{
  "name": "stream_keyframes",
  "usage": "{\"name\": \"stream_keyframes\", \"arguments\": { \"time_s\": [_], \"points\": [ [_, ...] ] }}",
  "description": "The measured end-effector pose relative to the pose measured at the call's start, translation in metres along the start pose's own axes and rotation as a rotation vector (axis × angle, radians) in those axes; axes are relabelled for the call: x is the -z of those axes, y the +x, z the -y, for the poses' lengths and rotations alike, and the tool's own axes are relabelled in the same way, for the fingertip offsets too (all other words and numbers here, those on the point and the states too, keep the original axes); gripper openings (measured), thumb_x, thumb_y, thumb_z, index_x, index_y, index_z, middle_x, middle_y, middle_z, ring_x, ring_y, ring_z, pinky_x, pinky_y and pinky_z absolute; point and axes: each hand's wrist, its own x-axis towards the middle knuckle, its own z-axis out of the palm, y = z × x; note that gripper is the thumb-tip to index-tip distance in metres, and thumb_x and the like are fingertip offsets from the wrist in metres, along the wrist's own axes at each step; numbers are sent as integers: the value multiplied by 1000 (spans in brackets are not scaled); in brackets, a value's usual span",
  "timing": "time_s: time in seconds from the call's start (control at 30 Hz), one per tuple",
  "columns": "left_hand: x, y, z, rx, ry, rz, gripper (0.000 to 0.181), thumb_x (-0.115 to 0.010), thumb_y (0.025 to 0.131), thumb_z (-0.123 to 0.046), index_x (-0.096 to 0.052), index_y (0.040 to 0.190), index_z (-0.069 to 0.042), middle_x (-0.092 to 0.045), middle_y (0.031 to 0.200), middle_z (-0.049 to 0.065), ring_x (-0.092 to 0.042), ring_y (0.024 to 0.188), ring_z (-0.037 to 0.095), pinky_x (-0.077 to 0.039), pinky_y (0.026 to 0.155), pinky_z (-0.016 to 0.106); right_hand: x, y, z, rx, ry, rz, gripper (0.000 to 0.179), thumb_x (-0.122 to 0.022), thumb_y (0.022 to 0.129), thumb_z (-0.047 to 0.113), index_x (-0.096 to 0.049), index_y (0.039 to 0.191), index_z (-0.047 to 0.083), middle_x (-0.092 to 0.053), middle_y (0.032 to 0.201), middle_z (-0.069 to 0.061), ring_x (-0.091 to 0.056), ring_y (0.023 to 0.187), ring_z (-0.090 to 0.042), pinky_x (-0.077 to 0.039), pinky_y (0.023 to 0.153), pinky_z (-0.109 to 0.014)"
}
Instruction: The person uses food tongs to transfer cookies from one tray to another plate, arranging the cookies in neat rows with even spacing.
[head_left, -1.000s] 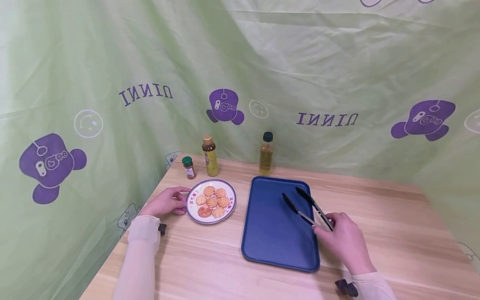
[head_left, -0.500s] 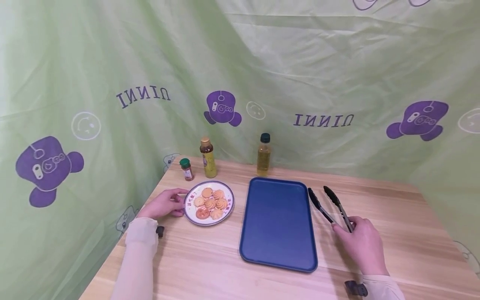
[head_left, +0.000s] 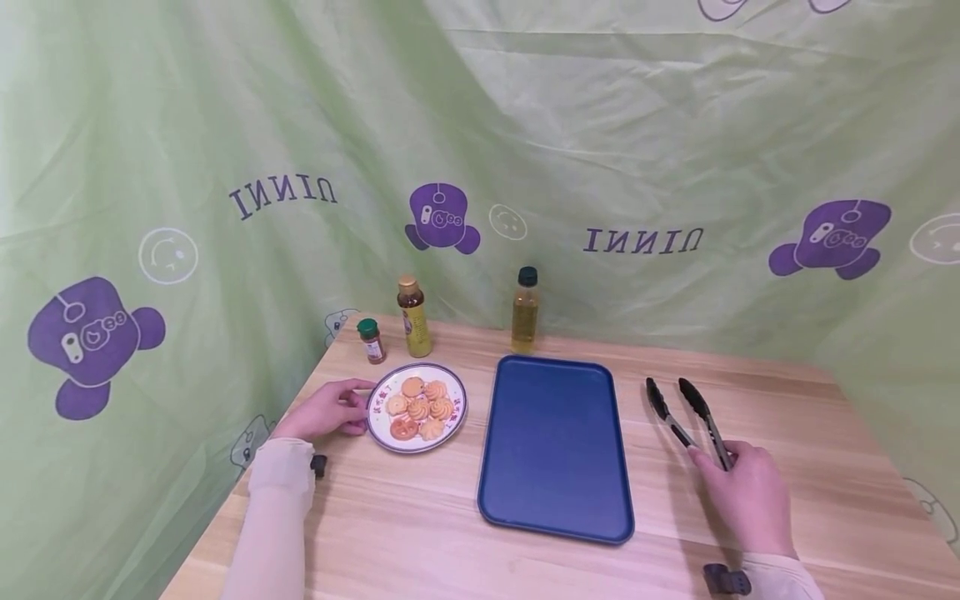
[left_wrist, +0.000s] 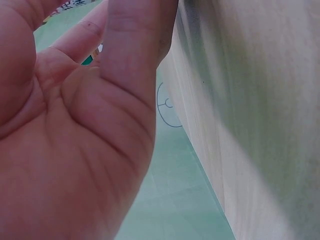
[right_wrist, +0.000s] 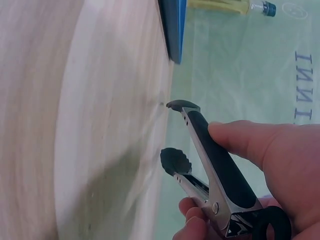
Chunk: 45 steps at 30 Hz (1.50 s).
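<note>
A round white plate [head_left: 382, 433] with a blue rim stands at the left of the table. Several cookies [head_left: 418, 408] lie on it, round and swirled ones among them. My left hand [head_left: 324, 408] holds the plate's left edge between thumb and fingers; in the left wrist view the palm fills much of the picture. Black-tipped metal tongs [right_wrist: 217, 170] are in my right hand [head_left: 750, 496], their arms spread apart with nothing between the tips. They are held over the table, right of a blue tray [head_left: 553, 450].
Behind the plate stand a small green-capped spice jar [head_left: 371, 342] and a yellow-labelled bottle [head_left: 416, 321]. An oil bottle [head_left: 525, 312] with a dark cap is behind the tray. A green printed curtain [head_left: 637, 150] hangs beyond the wooden table [head_left: 397, 533].
My right hand has moved the tongs rightward from over the tray to the table beside it. The left hand stays at the plate. The head view has shifted slightly.
</note>
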Motion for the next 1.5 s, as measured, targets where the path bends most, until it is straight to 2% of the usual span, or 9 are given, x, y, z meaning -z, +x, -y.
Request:
{"name": "stream_keyframes", "arguments": {
  "time_s": [0.17,0.37,0.53,0.7,0.9,1.1,1.3,1.4,1.5],
  "points": [
    [1,-2,1,-1,2,-3,63,-69,109,-5,-45,166,3,-65,124,21,-78,94,18,-74,85,34,2,0,-5,-22,8,-16,72,-74,106,41,-60,141,-21,-62,127,-47,-67,107,-60,-55,86,-67],
    [1,-2,-1,-12,0,1,62,-69,109,-5,-46,166,3,-65,123,21,-78,94,17,-74,85,33,2,-1,-7,-25,2,-42,68,-76,104,40,-64,136,-19,-65,124,-45,-68,107,-60,-55,86,-66],
    [0,0,-4,-3,8,-7,61,-69,109,-6,-48,165,1,-66,124,21,-78,94,17,-73,85,32,4,-1,-9,-47,-8,-18,70,-77,103,42,-64,135,-20,-66,125,-46,-67,107,-61,-55,84,-64],
    [-2,1,-5,3,12,-6,61,-68,109,-5,-47,166,2,-67,123,21,-78,93,17,-73,85,32,6,-2,-11,-59,-42,10,71,-79,101,46,-67,131,-18,-73,119,-42,-71,99,-56,-56,72,-52],
    [-3,2,-5,6,13,-2,61,-69,109,-6,-48,166,0,-66,123,19,-77,94,16,-73,84,31,9,-3,-14,-78,-89,38,72,-81,97,51,-71,125,-14,-76,110,-37,-73,89,-51,-49,59,-39],
    [-4,7,-7,14,5,-1,60,-69,109,-6,-49,165,-1,-65,124,19,-77,94,17,-73,85,29,10,-6,-14,-82,-118,18,63,-82,93,49,-76,115,-10,-77,100,-33,-72,82,-45,-45,55,-39],
    [-4,9,-7,7,10,9,60,-69,109,-5,-49,165,1,-65,125,20,-78,95,18,-73,86,31,10,-8,-17,-64,-107,4,60,-84,93,45,-76,111,-12,-77,97,-33,-71,82,-46,-50,62,-47],
    [-2,6,-9,-9,43,-8,59,-68,108,-4,-50,163,3,-66,125,22,-78,95,19,-73,86,33,11,-7,-17,-62,-97,3,60,-83,95,42,-75,113,-15,-78,101,-34,-72,85,-49,-51,64,-47],
    [2,1,-15,-45,102,-58,57,-69,107,-5,-52,161,5,-67,125,24,-78,93,21,-73,83,36,12,-7,-15,-55,-86,-2,59,-81,97,40,-74,117,-16,-78,105,-34,-73,88,-50,-52,65,-47]
  ]
}}
